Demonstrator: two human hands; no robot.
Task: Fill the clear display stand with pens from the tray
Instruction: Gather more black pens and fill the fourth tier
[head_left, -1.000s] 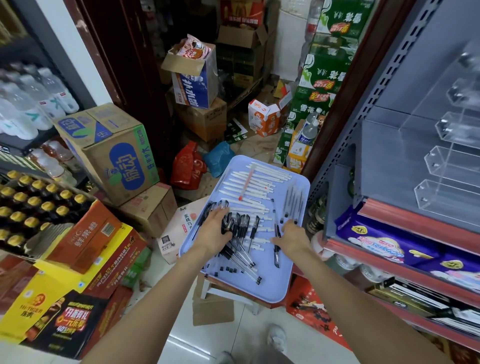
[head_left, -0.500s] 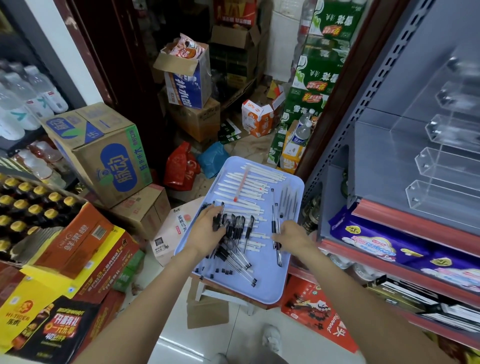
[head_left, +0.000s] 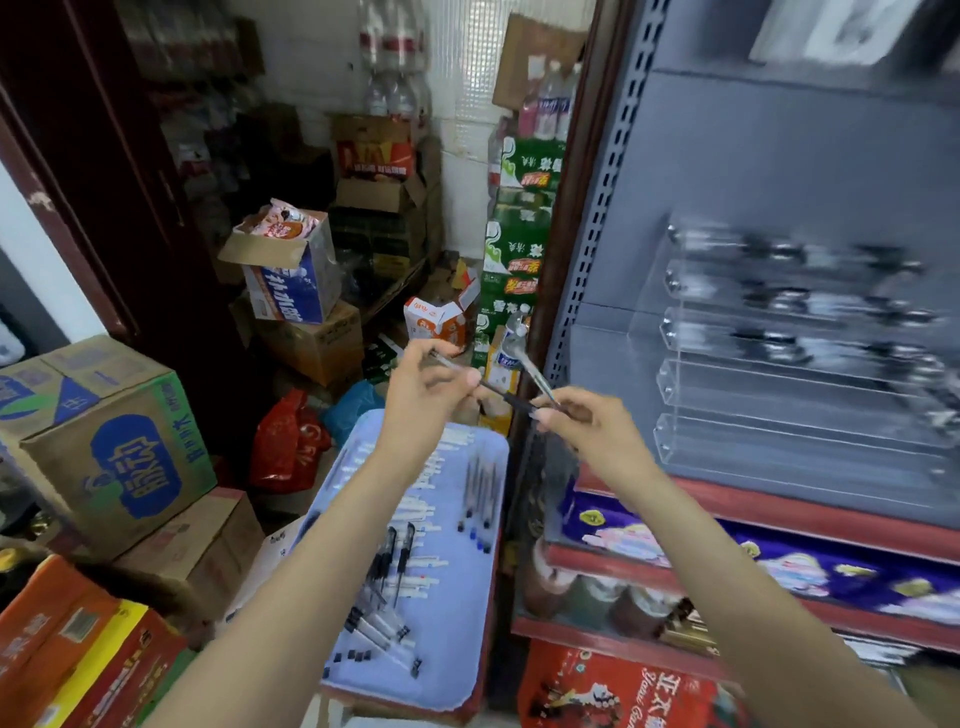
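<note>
Both hands are raised above the light blue tray (head_left: 460, 603), which holds several loose black and clear pens (head_left: 387, 564). My left hand (head_left: 423, 397) pinches a clear pen with a black grip (head_left: 504, 397); the pen's dark end reaches my right fingertips. My right hand (head_left: 584, 423) holds a second clear pen (head_left: 535, 371) that slants up and to the left. The clear display stand (head_left: 779, 431) sits on the shelf to the right, just beyond my right hand. Its tiers are blurred; dark pens show in the upper ones and the lower two look bare.
Cardboard boxes (head_left: 119, 457) are stacked at the left, and a red bag (head_left: 288, 441) lies behind the tray. Purple packets (head_left: 675, 540) lie on the red-edged shelf under the stand, with jars (head_left: 587, 592) below. Green cartons (head_left: 517, 270) stand beside the shelf post.
Both hands have lifted off the tray, each with a pen, and come together in the air. The camera has tilted up and toward the stand.
</note>
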